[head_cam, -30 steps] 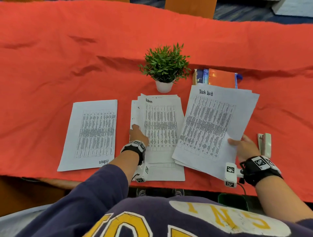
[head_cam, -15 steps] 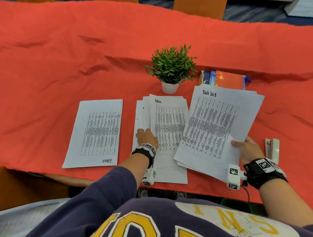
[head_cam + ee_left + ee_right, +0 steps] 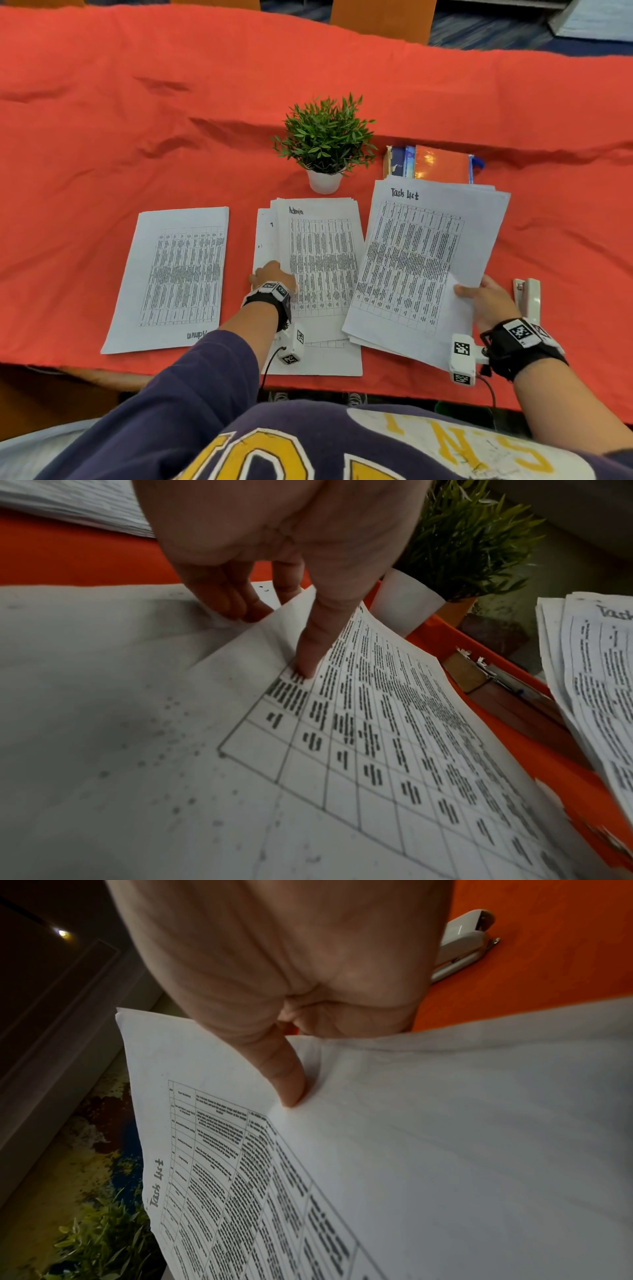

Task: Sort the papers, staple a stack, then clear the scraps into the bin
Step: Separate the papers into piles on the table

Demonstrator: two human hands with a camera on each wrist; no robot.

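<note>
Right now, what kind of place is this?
Probably an office or classroom desk set up for paperwork: printed table sheets headed "Task List" and "Admin" lie on an orange cloth, with a stapler, a potted plant and books.

An office or classroom-like workspace is showing here: a table (image 3: 102, 102) is lying under an orange cloth, carrying printed table sheets headed "Task list" (image 3: 421, 260) and "Admin" (image 3: 322, 260), a white stapler (image 3: 529, 301), notebooks (image 3: 435, 164) and a small potted plant (image 3: 323, 144).
</note>
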